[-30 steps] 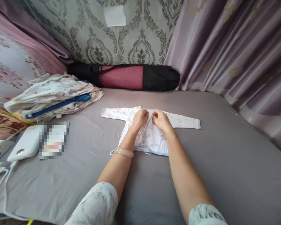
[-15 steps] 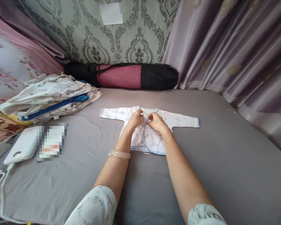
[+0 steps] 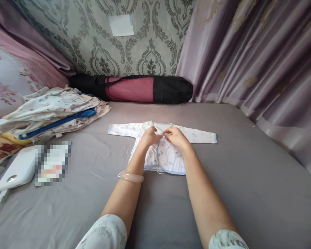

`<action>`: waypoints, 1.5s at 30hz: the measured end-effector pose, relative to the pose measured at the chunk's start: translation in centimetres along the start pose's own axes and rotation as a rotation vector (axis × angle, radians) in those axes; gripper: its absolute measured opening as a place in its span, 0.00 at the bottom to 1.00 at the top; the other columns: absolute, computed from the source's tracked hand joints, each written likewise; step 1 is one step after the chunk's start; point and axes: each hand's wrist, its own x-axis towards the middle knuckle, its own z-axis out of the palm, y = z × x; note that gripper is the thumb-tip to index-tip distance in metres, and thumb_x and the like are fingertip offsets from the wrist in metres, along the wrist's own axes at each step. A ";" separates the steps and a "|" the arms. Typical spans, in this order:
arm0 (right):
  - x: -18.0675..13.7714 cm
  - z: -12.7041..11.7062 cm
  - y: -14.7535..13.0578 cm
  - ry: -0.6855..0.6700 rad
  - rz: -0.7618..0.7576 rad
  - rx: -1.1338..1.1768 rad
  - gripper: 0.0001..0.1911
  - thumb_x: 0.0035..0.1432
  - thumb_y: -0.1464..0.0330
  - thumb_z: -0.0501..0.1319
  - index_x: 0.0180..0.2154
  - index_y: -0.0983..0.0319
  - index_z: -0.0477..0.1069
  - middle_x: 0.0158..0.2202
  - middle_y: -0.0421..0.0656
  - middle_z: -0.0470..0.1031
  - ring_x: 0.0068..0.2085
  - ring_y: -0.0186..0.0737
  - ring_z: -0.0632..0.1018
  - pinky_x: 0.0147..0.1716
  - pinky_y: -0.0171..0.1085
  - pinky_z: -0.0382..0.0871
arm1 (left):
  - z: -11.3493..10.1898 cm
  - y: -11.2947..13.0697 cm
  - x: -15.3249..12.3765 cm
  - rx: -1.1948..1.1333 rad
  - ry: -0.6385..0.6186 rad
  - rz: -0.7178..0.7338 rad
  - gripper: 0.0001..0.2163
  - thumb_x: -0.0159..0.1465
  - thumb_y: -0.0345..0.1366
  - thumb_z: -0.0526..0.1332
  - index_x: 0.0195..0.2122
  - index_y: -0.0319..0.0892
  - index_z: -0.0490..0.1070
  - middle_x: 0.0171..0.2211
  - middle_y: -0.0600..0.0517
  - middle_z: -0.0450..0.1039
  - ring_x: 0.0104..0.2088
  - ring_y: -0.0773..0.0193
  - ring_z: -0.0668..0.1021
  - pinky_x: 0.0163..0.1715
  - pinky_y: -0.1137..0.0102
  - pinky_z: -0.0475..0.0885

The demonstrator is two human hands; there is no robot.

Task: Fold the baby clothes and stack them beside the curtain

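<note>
A small white baby shirt (image 3: pixel 172 159) with pale blue trim and a faint print lies front up, its sleeves spread out to both sides. My left hand (image 3: pixel 151 136), a pale bangle on that wrist, is closed in a pinch at the upper chest, by the overlapping front edge. Close beside it my right hand (image 3: pixel 177 137) pinches at the same edge, and the fingertips of both hands nearly meet. Thin white tie strings (image 3: pixel 155 152) hang below my left hand toward the hem. Exactly what lies between the fingertips is too small to tell apart from the shirt.
The shirt rests on a grey bedsheet (image 3: pixel 248 180). On the left are piled clothes (image 3: pixel 54 110), a white power bank (image 3: pixel 18 169) with a cable, and a blurred-out packet (image 3: pixel 53 164). A black and pink rolled-mat bag (image 3: pixel 129 90) lies along the wall, beside purple curtains (image 3: pixel 223 52).
My fingertips have come closer together at the chest edge, with my left hand's fingers moving slightly toward my right hand. The whole view has tilted slightly; the shirt stays spread out.
</note>
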 end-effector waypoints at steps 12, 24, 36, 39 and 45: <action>0.3 2.3 1.7 0.124 0.009 -0.448 0.26 0.68 0.63 0.45 0.63 0.67 0.56 0.67 0.53 0.50 0.67 0.49 0.51 0.63 0.49 0.43 | 0.8 -0.6 0.8 0.092 -0.031 -0.039 0.13 0.50 0.28 0.62 0.39 0.38 0.69 0.33 0.47 0.76 0.32 0.63 0.77 0.27 0.74 0.67; 3.7 0.4 -2.7 0.108 0.001 -0.483 0.18 0.66 0.63 0.47 0.41 0.60 0.75 0.47 0.51 0.76 0.50 0.48 0.72 0.49 0.43 0.60 | -1.2 0.1 0.0 0.075 -0.180 0.038 0.03 0.52 0.31 0.63 0.26 0.38 0.76 0.21 0.51 0.73 0.26 0.64 0.76 0.26 0.74 0.68; 6.7 2.1 -3.2 -0.071 0.072 -0.246 0.12 0.45 0.71 0.61 0.36 0.60 0.71 0.34 0.42 0.77 0.34 0.38 0.76 0.28 0.31 0.62 | -1.6 -3.3 1.7 0.313 0.178 0.080 0.15 0.60 0.26 0.54 0.47 0.38 0.71 0.48 0.41 0.69 0.49 0.55 0.72 0.47 0.66 0.68; 7.8 2.7 -3.0 -0.030 0.074 -0.093 0.14 0.49 0.66 0.61 0.40 0.60 0.70 0.37 0.41 0.77 0.34 0.37 0.75 0.29 0.31 0.64 | -1.5 -3.3 1.8 0.337 0.125 0.106 0.15 0.60 0.26 0.53 0.47 0.38 0.71 0.48 0.42 0.67 0.50 0.54 0.70 0.48 0.65 0.66; 9.2 4.7 -3.5 0.068 -0.015 -0.085 0.15 0.58 0.68 0.56 0.47 0.60 0.68 0.39 0.41 0.76 0.40 0.37 0.75 0.40 0.33 0.65 | -1.2 -3.3 2.0 0.415 0.121 0.126 0.15 0.61 0.30 0.54 0.49 0.44 0.69 0.57 0.46 0.64 0.59 0.49 0.62 0.56 0.58 0.58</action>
